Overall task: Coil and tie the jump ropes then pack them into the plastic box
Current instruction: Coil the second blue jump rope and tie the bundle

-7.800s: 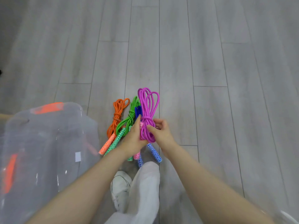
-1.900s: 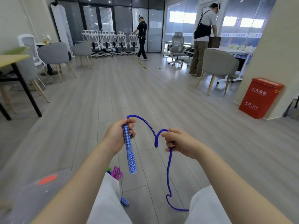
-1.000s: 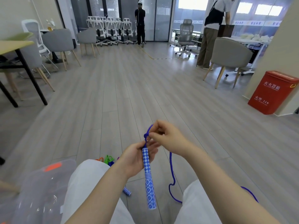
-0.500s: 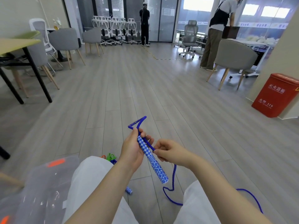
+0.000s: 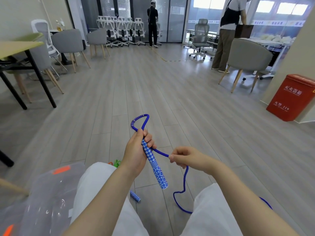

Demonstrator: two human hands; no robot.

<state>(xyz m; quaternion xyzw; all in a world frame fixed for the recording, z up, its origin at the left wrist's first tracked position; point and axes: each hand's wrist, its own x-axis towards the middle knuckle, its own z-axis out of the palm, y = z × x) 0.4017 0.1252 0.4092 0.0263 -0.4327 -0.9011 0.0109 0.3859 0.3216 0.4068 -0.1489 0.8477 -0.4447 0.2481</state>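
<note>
Head view.

Blue jump rope (image 5: 185, 178): one patterned blue-and-white handle (image 5: 154, 165) held upright-tilted in the left hand (image 5: 136, 154), fingers curled round its upper end together with a small loop of cord (image 5: 140, 120) standing above the fist. From the fist the cord runs right to the right hand (image 5: 187, 158), thumb and forefinger pinching it, remaining fingers curled. Below that hand the cord hangs to the wooden floor (image 5: 170, 92) between the person's knees. Second blue handle (image 5: 135, 196): lying on the floor beside the left knee.

Clear plastic box (image 5: 42, 198), orange latches: lower left corner, beside the left knee; contents cannot be told through the blurred wall.

Green rope (image 5: 116, 162) and orange rope (image 5: 110, 163): slivers visible on the floor beyond the left knee, outside the box.

Red bin (image 5: 293, 97): right edge, against the wall.
</note>
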